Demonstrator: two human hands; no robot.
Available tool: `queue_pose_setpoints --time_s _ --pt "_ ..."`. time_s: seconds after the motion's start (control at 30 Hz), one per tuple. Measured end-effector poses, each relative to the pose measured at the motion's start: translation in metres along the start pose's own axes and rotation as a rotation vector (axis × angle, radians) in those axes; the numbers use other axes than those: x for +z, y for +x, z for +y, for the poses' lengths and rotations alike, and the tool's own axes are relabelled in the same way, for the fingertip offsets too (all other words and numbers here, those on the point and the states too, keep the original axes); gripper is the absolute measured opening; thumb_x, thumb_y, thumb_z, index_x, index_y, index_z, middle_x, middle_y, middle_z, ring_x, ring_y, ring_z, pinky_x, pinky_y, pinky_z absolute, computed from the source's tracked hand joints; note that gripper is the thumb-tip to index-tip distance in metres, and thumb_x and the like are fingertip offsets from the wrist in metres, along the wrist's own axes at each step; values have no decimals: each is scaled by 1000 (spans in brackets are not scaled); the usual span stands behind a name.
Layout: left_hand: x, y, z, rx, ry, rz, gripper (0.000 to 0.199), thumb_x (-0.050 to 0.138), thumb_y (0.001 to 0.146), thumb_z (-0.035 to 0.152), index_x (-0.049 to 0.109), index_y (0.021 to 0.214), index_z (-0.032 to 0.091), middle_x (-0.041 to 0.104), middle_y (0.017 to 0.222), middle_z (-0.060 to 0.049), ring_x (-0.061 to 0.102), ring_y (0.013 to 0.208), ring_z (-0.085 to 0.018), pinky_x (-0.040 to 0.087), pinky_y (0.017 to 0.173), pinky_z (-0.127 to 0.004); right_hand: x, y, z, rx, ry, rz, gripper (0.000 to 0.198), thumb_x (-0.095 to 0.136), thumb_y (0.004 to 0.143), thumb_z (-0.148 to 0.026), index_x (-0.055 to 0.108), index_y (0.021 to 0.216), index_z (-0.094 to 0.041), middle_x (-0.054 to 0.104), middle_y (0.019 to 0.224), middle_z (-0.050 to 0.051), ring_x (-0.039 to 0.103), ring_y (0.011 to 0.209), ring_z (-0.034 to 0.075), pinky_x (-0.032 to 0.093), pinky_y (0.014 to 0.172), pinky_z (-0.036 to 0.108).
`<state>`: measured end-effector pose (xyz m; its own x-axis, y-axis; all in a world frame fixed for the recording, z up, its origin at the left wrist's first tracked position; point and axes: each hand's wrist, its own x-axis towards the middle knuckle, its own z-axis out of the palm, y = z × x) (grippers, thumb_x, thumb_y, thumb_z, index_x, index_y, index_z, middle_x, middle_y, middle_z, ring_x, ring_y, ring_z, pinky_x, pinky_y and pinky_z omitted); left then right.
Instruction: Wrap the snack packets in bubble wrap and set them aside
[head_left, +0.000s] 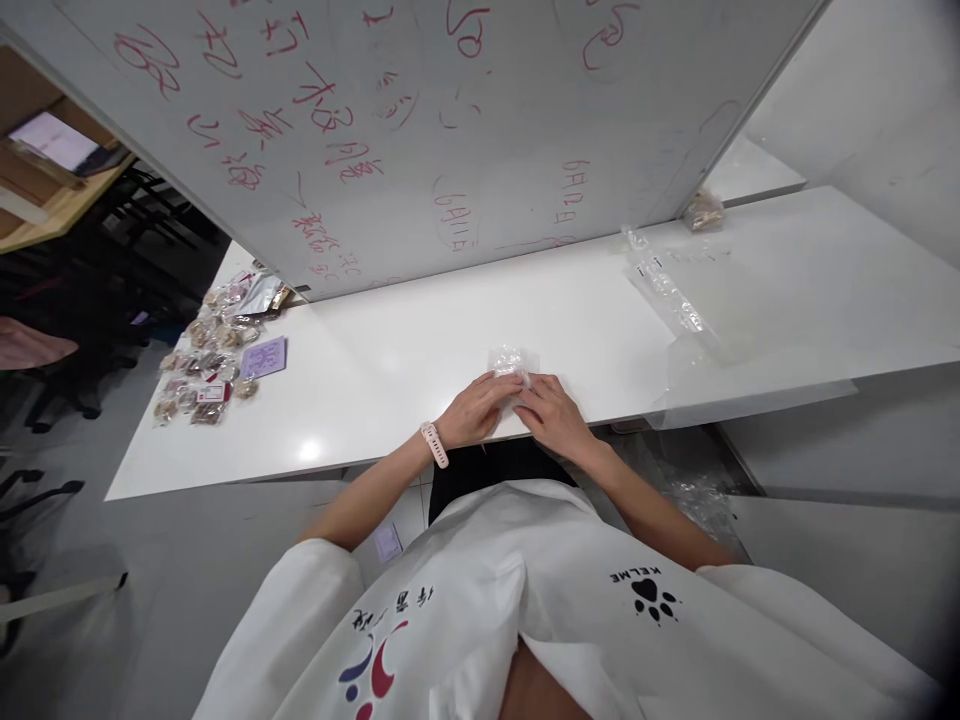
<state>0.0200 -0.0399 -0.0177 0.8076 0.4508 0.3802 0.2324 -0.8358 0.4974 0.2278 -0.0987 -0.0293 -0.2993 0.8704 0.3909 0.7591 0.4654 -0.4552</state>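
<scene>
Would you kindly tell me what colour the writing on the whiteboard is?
The writing on the whiteboard is red, seen in the head view.

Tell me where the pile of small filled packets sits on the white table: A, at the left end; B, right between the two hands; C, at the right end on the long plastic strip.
A: the pile of small packets lies at the left end of the white table, far from both hands.

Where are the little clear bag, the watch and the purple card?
small clear bag [511, 360], head view, crinkled top part above the fingers
wristwatch [434, 444], head view, pale strap on the left wrist
purple card [264, 357], head view, middle of its face
</scene>
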Motion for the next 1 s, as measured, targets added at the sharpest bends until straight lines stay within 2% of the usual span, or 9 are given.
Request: queue_pose_setpoints --time_s 0.07,0.17,0.37,0.47,0.57,0.7,0.8,0.87,1.0 --pt "-4 5 -8 -6 -28 12 56 44 89 6 41 143 22 54 143 -13 47 138 -21 42 113 -47 -3 -3 7 -26 96 20 33 47 97 -22 60 127 -19 59 134 11 49 120 26 46 100 43" --pt "-4 15 -14 -93 -56 75 48 51 88 10 50 134 23 58 134 -13 52 129 -24 47 106 -47 -6 -3 16 -8 176 18 35 46 97 -21 55 131 -23 61 130 8 54 118 23 48 99 42" --pt "0 20 -23 -266 -28 35 37 63 85 19 56 122 22 64 124 -13 58 120 -27 42 104 -50 -5 5 20 5 101 -3 37 41 99 -26 56 133 -22 63 128 11 57 116 25 49 98 45" --pt "0 20 -24 -324 -50 85 32 65 87 28 56 117 22 65 115 -12 61 110 -26 43 100 -45 -5 9 20 20 87 19 36 38 101 -27 59 128 -20 66 125 11 60 112 24 49 97 42" --pt "-4 27 -23 -404 -87 116 27 61 90 38 58 112 22 66 103 -9 62 89 -23 47 84 -37 -8 14 22 120 121 48 35 39 101 -32 61 125 -19 69 117 11 64 104 24 51 91 39" --pt "-12 48 -31 -522 -146 45 29 45 97 45 61 96 21 62 77 -4 52 67 -19 41 66 -31 -16 30 30 326 204 15 37 45 98 -36 60 126 -17 71 102 9 66 87 22 50 79 33" --pt "-18 64 -45 -537 -50 29 34 46 96 44 61 77 20 58 76 -6 50 73 -20 41 72 -32 -21 46 37 415 245 -50 38 47 97 -39 61 126 -19 72 94 5 65 79 19 47 73 29" --pt "-20 71 -54 -538 50 2 35 49 95 43 60 70 20 59 83 -9 50 82 -23 41 79 -36 -24 58 42 428 206 -88 38 47 96 -41 63 123 -20 72 100 6 64 82 18 45 74 29" --pt "-19 74 -63 -576 166 -69 37 46 96 43 64 74 20 60 102 -12 48 95 -26 40 85 -41 -36 85 51 408 125 -239 36 46 95 -42 71 106 -18 70 106 8 62 87 18 42 74 28"
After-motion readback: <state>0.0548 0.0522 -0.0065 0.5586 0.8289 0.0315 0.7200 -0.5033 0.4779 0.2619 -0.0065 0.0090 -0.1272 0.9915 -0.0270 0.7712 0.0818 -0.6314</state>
